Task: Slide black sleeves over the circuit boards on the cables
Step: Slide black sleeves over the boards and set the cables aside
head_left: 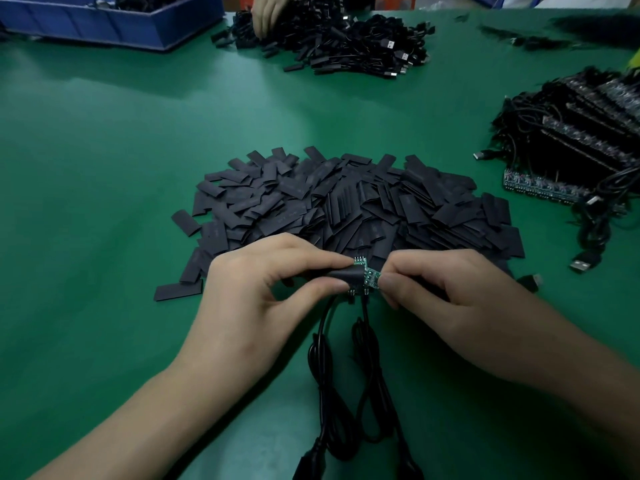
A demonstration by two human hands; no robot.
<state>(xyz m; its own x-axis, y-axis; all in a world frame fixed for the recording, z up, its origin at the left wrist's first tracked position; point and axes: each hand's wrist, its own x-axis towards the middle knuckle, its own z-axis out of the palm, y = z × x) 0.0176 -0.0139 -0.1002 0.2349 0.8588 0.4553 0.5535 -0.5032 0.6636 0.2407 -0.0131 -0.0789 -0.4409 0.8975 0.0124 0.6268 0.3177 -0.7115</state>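
Head view is taken up almost wholly by a green surface (104, 168); of the room beyond, only blurred strips along the top edge are shown. At the middle of it a broad pile of loose black sleeves (346, 199) is spread. A stack of circuit boards (571, 140) with tangled leads is set at the right and is cut off by the frame. A heap of cables (339, 39) is seen at the far side, where another person's hand (266, 12), cut off at the top edge, is laid on it. A blue bin (114, 19) is shown only in part at the top left, and its contents cannot be made out. Near the pile's front edge, a black sleeve (346, 273) is pinched in the grip of the left hand (256, 292), between thumb and forefinger. A small circuit board (371, 277) is pinched at its end by the right hand (443, 292) and is partly covered by the sleeve's mouth. A looped black cable (325, 393) is hung below the board, its lower ends cut off at the bottom edge.
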